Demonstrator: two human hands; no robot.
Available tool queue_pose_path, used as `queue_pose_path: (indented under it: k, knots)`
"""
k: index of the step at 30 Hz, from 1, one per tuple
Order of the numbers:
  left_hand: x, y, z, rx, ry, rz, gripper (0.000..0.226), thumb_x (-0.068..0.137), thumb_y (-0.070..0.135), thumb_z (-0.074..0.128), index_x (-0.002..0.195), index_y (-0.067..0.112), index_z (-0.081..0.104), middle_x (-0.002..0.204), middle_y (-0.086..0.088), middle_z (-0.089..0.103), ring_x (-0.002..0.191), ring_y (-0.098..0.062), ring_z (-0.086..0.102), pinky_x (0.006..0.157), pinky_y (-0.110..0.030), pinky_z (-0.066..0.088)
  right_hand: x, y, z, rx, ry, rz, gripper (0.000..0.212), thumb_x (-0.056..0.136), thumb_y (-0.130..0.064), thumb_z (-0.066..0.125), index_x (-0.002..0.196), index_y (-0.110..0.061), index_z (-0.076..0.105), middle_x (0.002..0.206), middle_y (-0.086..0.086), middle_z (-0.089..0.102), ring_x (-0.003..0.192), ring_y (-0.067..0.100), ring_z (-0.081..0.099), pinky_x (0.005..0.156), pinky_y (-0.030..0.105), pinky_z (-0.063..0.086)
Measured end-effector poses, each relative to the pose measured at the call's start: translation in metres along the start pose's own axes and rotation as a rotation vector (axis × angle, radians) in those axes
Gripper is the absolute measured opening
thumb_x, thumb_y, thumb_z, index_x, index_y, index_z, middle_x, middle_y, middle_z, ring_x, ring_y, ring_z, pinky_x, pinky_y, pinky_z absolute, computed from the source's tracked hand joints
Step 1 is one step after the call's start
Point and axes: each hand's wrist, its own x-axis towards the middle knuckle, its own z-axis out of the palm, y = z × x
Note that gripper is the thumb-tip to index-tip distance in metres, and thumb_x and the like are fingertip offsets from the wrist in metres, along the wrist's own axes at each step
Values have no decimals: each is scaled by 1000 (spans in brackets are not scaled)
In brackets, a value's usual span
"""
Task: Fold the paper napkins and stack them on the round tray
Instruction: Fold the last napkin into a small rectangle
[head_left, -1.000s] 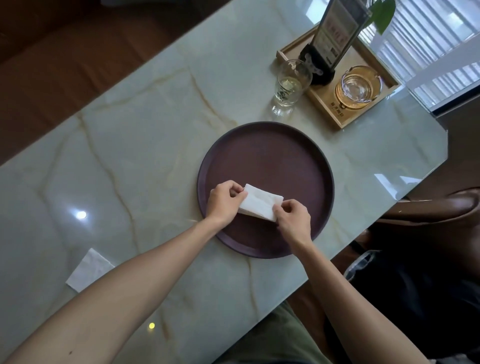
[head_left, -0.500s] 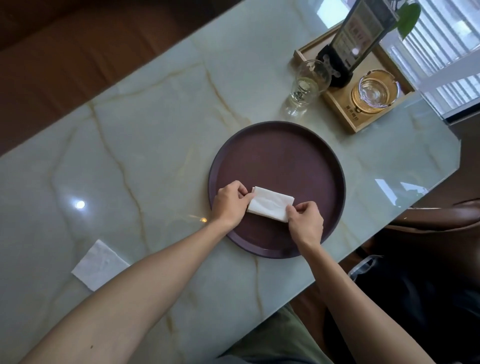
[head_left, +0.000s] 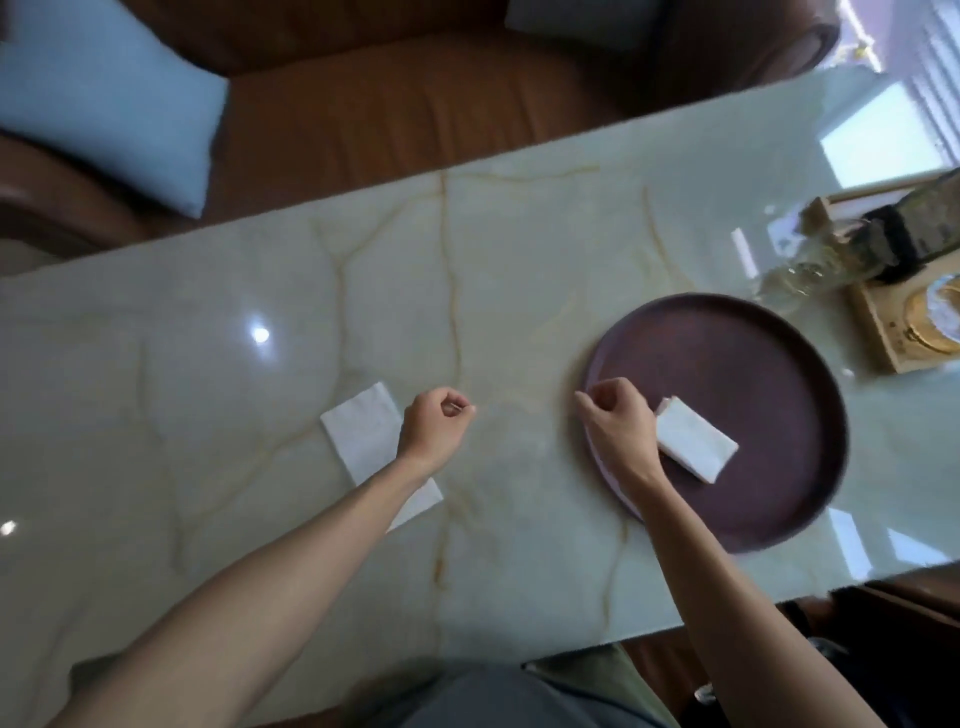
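My left grip (head_left: 436, 423) and right grip (head_left: 618, 418) curl loosely, holding nothing.
Folded napkin (head_left: 693, 446) lies at round tray's (head_left: 779, 395) 8 o'clock; flat napkin (head_left: 363, 431) under my left wrist, at the tabletop's (head_left: 260, 519) 9 o'clock.

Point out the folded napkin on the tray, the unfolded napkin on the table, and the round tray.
folded napkin (head_left: 696, 444), head view, middle of its top face.
unfolded napkin (head_left: 361, 431), head view, its visible part left of the left wrist.
round tray (head_left: 753, 374), head view, bare floor of the tray.
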Motion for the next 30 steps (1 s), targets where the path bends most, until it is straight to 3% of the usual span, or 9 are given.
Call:
queue_pose_path:
  k: [5,10,15,17,19,21,24,27,30]
  knots:
    - [-13,-76,-65,-234,75,-208,16,70,35,71,78,24,62,76,3,69,87,-30,72,77,-40,58,-36,-29,89,-69,-300,8,34,87,-36,75,110,-11,67,94,-1,68,76,14,60,61,27,44]
    - [-22,-130,-91,-281,100,-362,40,81,28,76,114,10,62,107,-6,68,102,-27,66,83,-30,47,-68,-37,155,-74,-459,64,57,90,-29,76,137,-5,55,128,10,60,120,24,59,94,32,46]
    - [-22,-157,-96,-409,45,-444,60,76,36,79,125,11,57,116,-6,64,106,-28,64,88,-34,51,-82,-35,190,-98,-462,121,55,89,-28,76,134,-8,52,122,6,58,104,22,58,84,32,44]
    - [-21,-158,-97,-516,-16,-479,65,67,42,80,119,11,58,109,-11,68,91,-29,67,78,-37,53,-86,-34,199,-64,-462,178,51,89,-25,76,130,-7,51,114,10,63,87,22,61,71,31,47]
    - [-20,-158,-96,-647,-77,-479,32,76,28,80,94,14,57,89,-12,66,67,-21,59,61,-30,46,-92,-35,207,-19,-473,243,43,89,-20,76,123,-8,52,99,10,65,71,19,59,59,28,44]
    - [-17,-161,-94,-655,-117,-483,24,83,20,77,78,16,55,75,-10,61,58,-17,49,55,-26,40,-96,-34,214,-13,-465,264,35,89,-18,77,114,-6,57,90,9,64,64,17,56,54,26,41]
    - [-15,-163,-95,-619,-169,-455,30,86,22,75,68,17,52,64,-4,54,53,-16,42,51,-25,35,-96,-37,220,-22,-468,252,18,89,-16,75,96,-5,63,85,7,65,65,16,58,54,24,41]
    - [-13,-163,-101,-594,-155,-423,36,89,17,72,64,21,47,58,5,51,50,-11,41,47,-23,32,-96,-42,218,1,-457,211,11,88,-15,73,84,-9,66,84,6,67,75,21,63,65,30,47]
    - [-11,-162,-112,-574,-155,-338,24,88,17,73,68,18,60,60,8,57,49,-3,48,50,-17,37,-96,-52,209,43,-421,134,14,91,-23,72,83,-12,68,78,0,65,74,18,59,67,32,44]
